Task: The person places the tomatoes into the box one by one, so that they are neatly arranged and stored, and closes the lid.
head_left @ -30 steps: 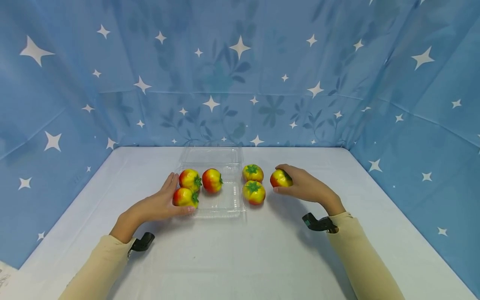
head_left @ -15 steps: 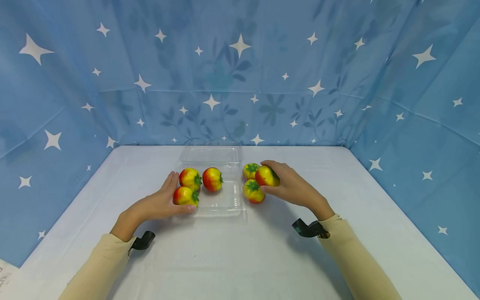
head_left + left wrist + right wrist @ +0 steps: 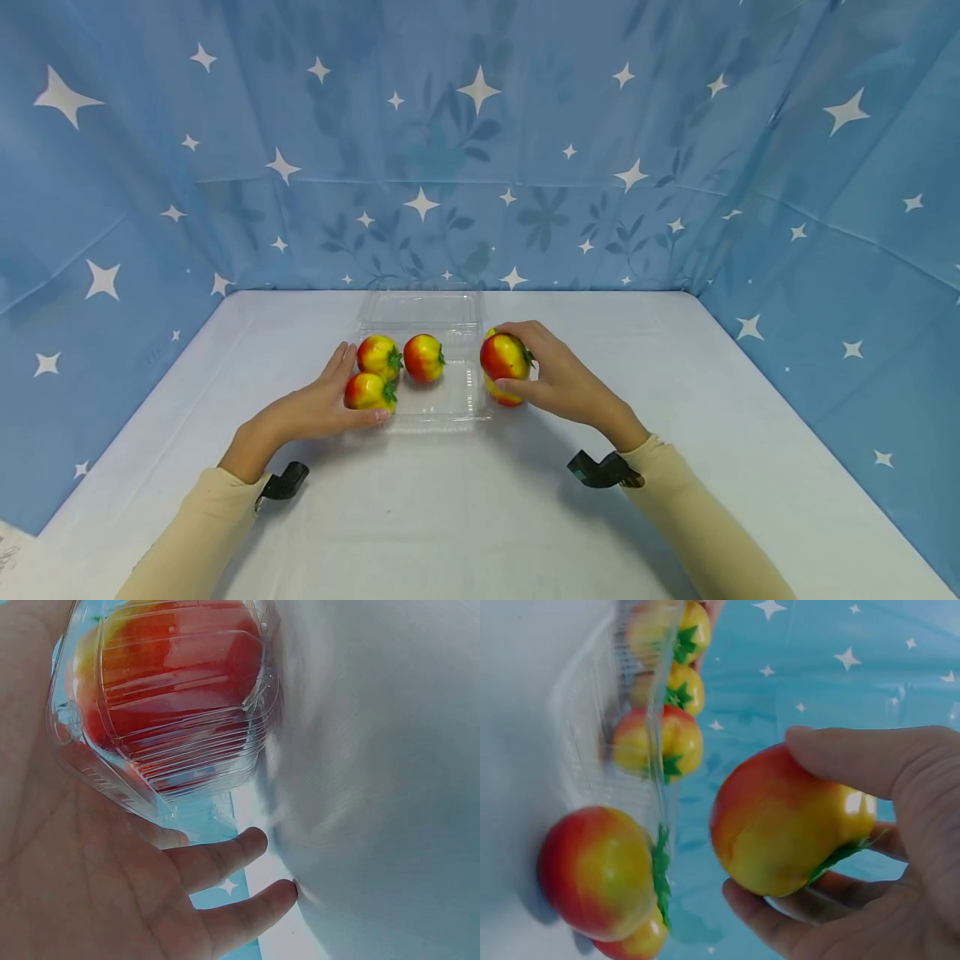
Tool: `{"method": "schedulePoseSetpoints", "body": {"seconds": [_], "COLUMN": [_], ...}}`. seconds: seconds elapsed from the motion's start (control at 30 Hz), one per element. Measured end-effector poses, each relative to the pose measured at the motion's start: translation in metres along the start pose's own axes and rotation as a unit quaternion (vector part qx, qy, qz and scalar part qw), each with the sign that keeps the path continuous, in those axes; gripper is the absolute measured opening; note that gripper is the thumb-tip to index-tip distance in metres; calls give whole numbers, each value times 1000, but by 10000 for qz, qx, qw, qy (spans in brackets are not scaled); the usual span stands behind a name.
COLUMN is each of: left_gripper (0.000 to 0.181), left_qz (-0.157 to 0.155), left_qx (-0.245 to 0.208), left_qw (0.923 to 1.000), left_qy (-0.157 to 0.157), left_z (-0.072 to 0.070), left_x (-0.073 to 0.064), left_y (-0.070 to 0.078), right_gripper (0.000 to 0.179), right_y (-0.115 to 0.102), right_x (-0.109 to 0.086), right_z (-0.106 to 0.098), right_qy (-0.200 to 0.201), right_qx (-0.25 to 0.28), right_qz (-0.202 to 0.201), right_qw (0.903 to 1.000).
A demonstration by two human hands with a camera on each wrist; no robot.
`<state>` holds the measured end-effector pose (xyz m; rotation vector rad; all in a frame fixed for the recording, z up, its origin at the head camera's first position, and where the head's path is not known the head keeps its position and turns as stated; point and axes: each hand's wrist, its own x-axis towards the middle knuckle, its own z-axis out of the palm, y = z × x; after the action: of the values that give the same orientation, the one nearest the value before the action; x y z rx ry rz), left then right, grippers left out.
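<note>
The person's right hand grips a red-and-yellow fruit between thumb and fingers, raised above the table. The left hand, its fingers extended, touches the left side of the clear container, where three fruits lie. The right wrist view shows two loose fruits beside the container; in the head view, the held one mostly covers them.
</note>
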<state>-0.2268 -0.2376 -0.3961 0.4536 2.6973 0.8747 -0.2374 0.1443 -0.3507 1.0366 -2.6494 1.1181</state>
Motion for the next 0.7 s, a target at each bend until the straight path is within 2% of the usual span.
{"method": "schedulePoseSetpoints", "body": {"seconds": [0.27,0.53,0.7], "left_gripper": [133,133,134], "left_qz": [-60,-98,-91], "left_qx": [1,-6,-76], "left_qw": [10000,10000,9999], "left_qy": [4,17,-36], "left_z": [-2,-3,-2], "left_x": [-3,-3,-1], "left_y": [-2,-1,2], "right_gripper": [69,69,70], "right_y": [-8,-13,-20], "right_x": [4,16,29], "right_z": [10,23,37], "right_qy": [2,65,-56], "right_qx": [127,230,228], "right_qz": [-405,-323,-164], "right_qw": [9991,9992,9996]}}
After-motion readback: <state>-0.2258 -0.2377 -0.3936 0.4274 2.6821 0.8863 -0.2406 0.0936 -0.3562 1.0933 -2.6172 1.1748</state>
